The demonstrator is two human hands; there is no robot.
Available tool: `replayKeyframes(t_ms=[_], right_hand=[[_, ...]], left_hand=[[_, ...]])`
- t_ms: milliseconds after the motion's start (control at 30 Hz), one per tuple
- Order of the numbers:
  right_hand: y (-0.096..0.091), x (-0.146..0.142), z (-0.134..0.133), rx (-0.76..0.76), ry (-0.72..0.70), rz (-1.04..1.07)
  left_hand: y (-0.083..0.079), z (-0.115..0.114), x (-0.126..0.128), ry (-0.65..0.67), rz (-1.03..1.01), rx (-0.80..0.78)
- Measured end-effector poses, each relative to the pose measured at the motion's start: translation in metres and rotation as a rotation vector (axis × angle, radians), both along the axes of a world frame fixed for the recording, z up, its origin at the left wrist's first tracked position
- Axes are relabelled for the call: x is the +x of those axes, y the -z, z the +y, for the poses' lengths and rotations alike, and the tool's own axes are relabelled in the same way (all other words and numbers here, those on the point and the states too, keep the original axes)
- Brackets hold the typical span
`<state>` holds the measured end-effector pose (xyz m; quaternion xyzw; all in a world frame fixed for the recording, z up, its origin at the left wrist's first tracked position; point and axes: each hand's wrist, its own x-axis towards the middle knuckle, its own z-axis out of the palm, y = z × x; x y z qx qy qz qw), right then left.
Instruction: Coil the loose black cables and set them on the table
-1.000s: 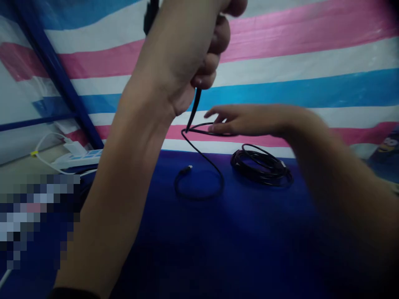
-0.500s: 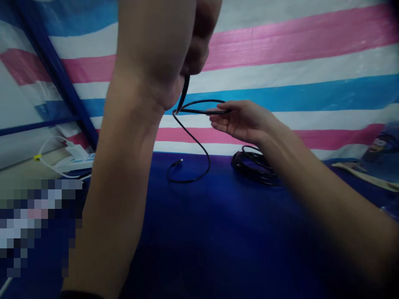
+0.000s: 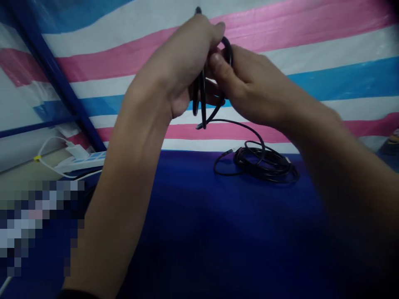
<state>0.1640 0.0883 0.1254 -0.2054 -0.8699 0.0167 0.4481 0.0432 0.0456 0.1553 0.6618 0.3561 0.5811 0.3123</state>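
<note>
A black cable (image 3: 203, 99) hangs in loops between my two raised hands. My left hand (image 3: 196, 54) is closed around the loops, its fingers mostly hidden behind the wrist and palm. Close against it, my right hand (image 3: 240, 74) is closed on the same cable, thumb bent inward, with one loop passing over its fingers. From the loops a free length runs down to the right, ending in a small plug (image 3: 230, 152) at the table. Just beside that plug lies a coiled black cable (image 3: 264, 164).
A blue table surface (image 3: 218, 216) spreads below my arms. At the left stand a white power strip (image 3: 82, 162) and a white charger with its cord. Behind hangs a striped plastic sheet (image 3: 311, 41), with a blue metal frame (image 3: 52, 70) at the left.
My right hand has moved up and left to meet my left hand, carrying its loop of cable. The left hand has dropped lower into view. The cable's plug end has shifted right.
</note>
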Motion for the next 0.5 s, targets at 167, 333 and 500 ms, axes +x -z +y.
replayKeyframes(t_ms=[167, 333, 500], right_hand=[[-0.016, 0.011, -0.012, 0.304, 0.385, -0.251], [-0.024, 0.036, -0.004, 0.294, 0.325, 0.008], [-0.015, 0.056, 0.032, 0.032, 0.045, -0.045]], left_hand=[[0.001, -0.001, 0.008, 0.030, 0.029, -0.056], [-0.005, -0.010, 0.003, 0.022, 0.098, -0.055], [-0.010, -0.022, -0.002, 0.106, 0.050, -0.001]])
